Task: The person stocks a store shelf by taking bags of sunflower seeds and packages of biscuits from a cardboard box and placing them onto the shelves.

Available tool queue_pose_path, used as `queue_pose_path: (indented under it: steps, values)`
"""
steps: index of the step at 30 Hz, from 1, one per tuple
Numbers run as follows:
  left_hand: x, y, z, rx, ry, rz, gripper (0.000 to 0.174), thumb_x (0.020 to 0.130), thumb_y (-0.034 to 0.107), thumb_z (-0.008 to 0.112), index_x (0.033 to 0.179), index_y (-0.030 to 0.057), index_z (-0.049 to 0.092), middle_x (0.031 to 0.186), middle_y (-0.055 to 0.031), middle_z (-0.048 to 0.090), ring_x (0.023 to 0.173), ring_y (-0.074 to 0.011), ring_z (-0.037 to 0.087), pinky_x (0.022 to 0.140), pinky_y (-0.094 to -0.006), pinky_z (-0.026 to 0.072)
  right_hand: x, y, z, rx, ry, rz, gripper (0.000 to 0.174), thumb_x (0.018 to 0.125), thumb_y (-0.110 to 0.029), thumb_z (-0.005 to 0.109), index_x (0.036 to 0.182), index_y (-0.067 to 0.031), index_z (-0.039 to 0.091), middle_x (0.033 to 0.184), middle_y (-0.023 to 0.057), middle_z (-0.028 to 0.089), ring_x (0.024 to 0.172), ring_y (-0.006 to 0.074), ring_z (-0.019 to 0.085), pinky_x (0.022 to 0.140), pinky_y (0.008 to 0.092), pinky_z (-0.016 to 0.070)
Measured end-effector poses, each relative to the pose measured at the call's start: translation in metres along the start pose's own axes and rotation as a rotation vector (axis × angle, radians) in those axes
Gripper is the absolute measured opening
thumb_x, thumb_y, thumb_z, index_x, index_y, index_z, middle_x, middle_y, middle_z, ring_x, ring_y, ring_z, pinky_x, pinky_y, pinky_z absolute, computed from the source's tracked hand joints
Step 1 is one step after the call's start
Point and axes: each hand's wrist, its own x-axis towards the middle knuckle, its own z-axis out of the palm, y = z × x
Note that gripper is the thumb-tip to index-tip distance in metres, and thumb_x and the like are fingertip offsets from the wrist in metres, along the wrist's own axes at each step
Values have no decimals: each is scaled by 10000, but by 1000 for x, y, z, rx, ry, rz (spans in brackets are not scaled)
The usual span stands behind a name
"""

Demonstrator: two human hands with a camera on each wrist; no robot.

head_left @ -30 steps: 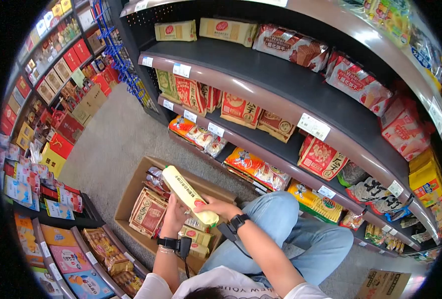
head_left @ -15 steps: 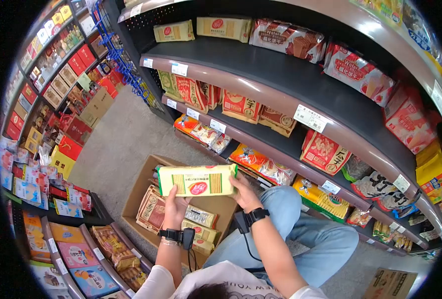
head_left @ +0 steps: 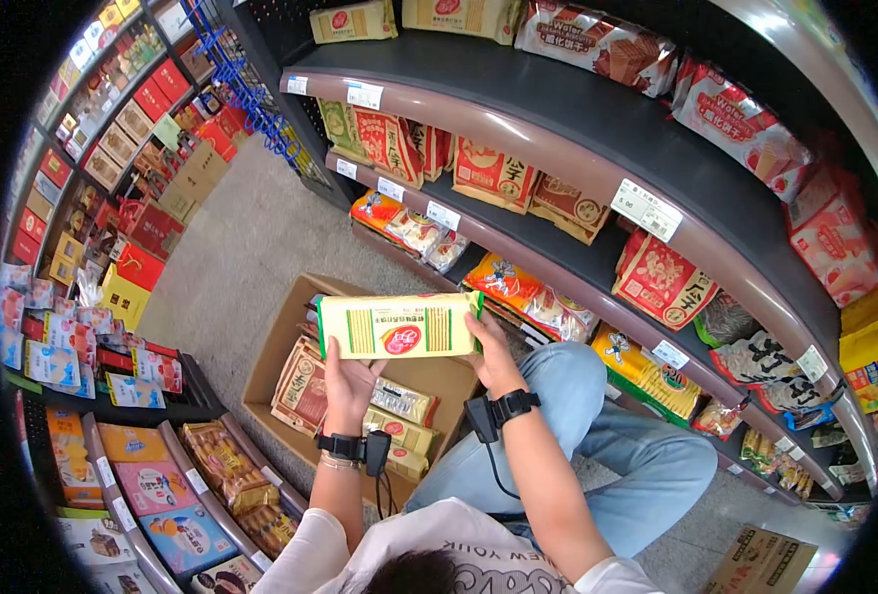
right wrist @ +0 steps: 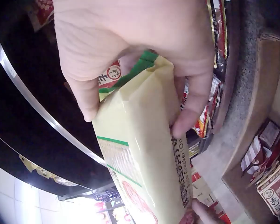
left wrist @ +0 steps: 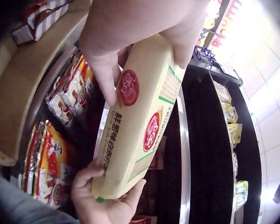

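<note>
A long cream cracker packet with green ends (head_left: 399, 326) is held level above an open cardboard box. The left hand (head_left: 350, 381) grips its left end from below, thumb on the front face. At the other end, the right hand (head_left: 491, 351) pinches the packet. In the left wrist view the packet (left wrist: 137, 107) lies between the left hand's (left wrist: 140, 28) thumb and fingers, with the right hand (left wrist: 105, 200) at the far end. The right wrist view shows the right hand (right wrist: 135, 42) straddling the packet (right wrist: 149, 121) near its green seal.
The cardboard box (head_left: 261, 366) holds brown-red bags (head_left: 300, 391) and more cream packets (head_left: 404, 401). Curved shelves (head_left: 518, 89) with wafers and seed bags rise ahead and right. A display rack (head_left: 152, 475) stands at the lower left; another carton (head_left: 764, 562) lies lower right.
The packet turned from a steep diagonal to level, its printed front coming into view. The right hand moved to the packet's right end. Lately both hands and packet shifted slightly up in the view.
</note>
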Motion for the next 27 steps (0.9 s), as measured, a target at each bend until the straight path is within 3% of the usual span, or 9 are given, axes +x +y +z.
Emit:
queue_pose_path:
  steps: [3,7,10,12,15,18,20,24,27]
  values:
    - [5,5,2,-45,37,12,512,953,312,517,1369,56,365,1360,-117,478,1253,-263,452,1062,-441,341,0,2,-1,-132,-4,17,400,854,-172,671,1204,-27,542,1114,58,619,1015,131,593,874,272,475]
    - [20,15,-6,229,54,232,480,923,145,579,1343,15,386,1332,-104,495,1196,-245,498,1022,-395,390,3,10,-9,-545,-109,106,493,760,-206,768,1169,-15,567,1083,60,628,997,131,586,876,278,468]
    - [23,26,8,426,59,240,491,912,97,585,1347,14,372,1301,-107,514,1182,-225,508,1002,-368,411,11,25,-21,-832,-227,88,587,684,-221,828,1175,-22,576,1092,79,631,1008,160,582,919,306,448]
    - [20,26,31,541,-20,185,686,831,37,671,1400,-2,289,1319,-109,497,1172,-194,512,1013,-351,402,12,33,-20,-906,-302,-38,620,667,-214,839,1195,-32,571,1112,90,628,1034,174,578,941,313,436]
    - [25,13,37,841,-210,75,930,756,22,739,1472,-4,147,1316,-104,506,1158,-165,514,1010,-319,393,9,36,-9,-645,-250,-20,677,640,-216,859,1222,-49,556,1164,95,612,1099,196,560,967,330,422]
    - [28,-8,35,904,-350,1,787,768,16,728,1423,-34,293,1282,-93,529,1139,-155,524,992,-293,401,4,24,-2,-658,-195,7,699,648,-224,859,1240,-44,533,1171,92,614,1097,193,566,951,339,438]
    - [32,-18,33,832,-284,28,741,761,23,737,1392,-27,351,1257,-89,545,1129,-155,527,983,-295,408,0,15,1,-801,-176,-8,690,655,-220,857,1237,-36,533,1165,86,619,1081,190,577,934,332,451]
    - [39,-25,11,1110,31,179,686,771,51,744,1366,-1,405,1236,-173,548,1144,-239,526,964,-329,426,0,14,3,-314,-39,-59,479,770,-112,765,1191,-13,559,1149,92,628,1039,170,601,884,297,489]
    - [45,-35,-20,1402,230,547,720,748,137,784,1339,-14,402,1267,-196,491,1133,-267,516,957,-358,429,2,2,0,-68,32,27,464,831,-73,694,1243,-4,492,1179,102,597,1061,216,597,901,365,513]
